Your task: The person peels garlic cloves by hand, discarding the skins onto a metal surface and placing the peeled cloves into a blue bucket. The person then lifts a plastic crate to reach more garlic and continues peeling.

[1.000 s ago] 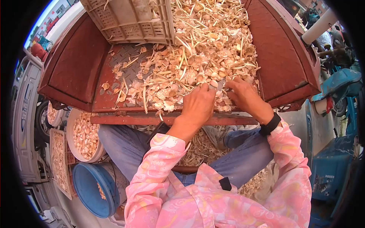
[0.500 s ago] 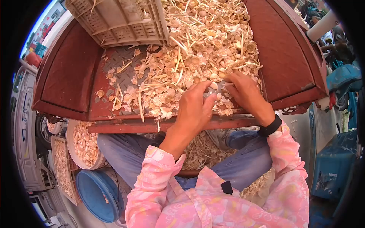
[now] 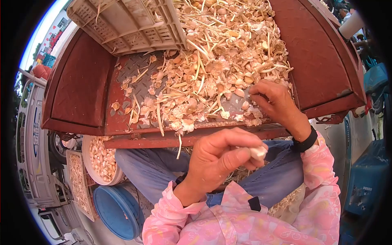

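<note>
"Garlic clove [image 3: 258, 153]: where was it seen?"

"It was held in the left hand [image 3: 218, 159], pinched between the thumb and the fingers. The hand was raised in front of the near edge of the cart bed [image 3: 143, 77], above the knees, which were covered by blue jeans [image 3: 141, 165]."

"And was anything gripped by the right hand [image 3: 277, 100]?"

"That could not be told. Its fingers were curled at the near side of the pile of garlic skins and stalks [image 3: 216, 75], and its fingertips were partly hidden. Loose cloves [image 3: 239, 93] were seen just beside it, on the cart bed. A black band [image 3: 306, 141] was worn on the wrist."

"What was set around the pile?"

"The far left of the cart bed was taken up by a pale plastic crate [image 3: 134, 26], tilted, with its slatted side turned toward the camera. The pile was spread to the right of it and in front. A few stalks were left hanging over the near edge."

"And beside the cart?"

"At the lower left, a white bucket [image 3: 86, 153] was filled with cloves. A blue bucket [image 3: 116, 212] was placed next to it, and a shallow crate [image 3: 93, 212] was heaped with skins."
</note>
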Action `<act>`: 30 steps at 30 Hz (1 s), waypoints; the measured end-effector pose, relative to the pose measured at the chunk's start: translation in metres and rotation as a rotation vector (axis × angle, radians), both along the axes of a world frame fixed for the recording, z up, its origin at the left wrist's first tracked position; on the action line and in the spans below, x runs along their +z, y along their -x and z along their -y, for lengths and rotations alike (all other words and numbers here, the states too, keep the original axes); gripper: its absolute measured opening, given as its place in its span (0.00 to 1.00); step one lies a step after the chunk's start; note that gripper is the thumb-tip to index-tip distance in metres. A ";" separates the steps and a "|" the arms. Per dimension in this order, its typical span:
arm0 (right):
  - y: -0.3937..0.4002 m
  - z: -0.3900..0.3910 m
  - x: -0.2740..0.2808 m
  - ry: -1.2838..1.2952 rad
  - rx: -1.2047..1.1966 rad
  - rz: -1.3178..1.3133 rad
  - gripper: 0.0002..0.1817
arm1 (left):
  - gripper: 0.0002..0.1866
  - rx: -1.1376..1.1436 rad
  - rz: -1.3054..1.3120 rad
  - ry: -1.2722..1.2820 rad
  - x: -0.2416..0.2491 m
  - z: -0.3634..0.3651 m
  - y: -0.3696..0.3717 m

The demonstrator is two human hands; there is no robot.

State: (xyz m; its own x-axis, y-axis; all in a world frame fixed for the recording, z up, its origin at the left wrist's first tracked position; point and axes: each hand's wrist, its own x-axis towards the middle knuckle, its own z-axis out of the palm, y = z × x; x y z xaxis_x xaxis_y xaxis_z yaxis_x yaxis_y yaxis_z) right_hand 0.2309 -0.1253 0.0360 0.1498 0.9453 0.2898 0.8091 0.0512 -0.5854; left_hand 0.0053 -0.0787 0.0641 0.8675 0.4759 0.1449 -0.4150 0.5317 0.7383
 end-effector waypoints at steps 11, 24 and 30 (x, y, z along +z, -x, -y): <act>0.014 -0.008 -0.011 0.171 0.175 0.293 0.07 | 0.07 -0.113 0.578 -0.098 0.060 0.056 0.018; 0.003 -0.020 -0.021 0.108 0.010 0.263 0.15 | 0.07 0.036 0.596 -0.168 0.064 0.055 0.023; 0.003 -0.020 -0.019 0.224 -0.028 0.221 0.16 | 0.10 0.035 0.146 -0.406 0.034 0.015 0.033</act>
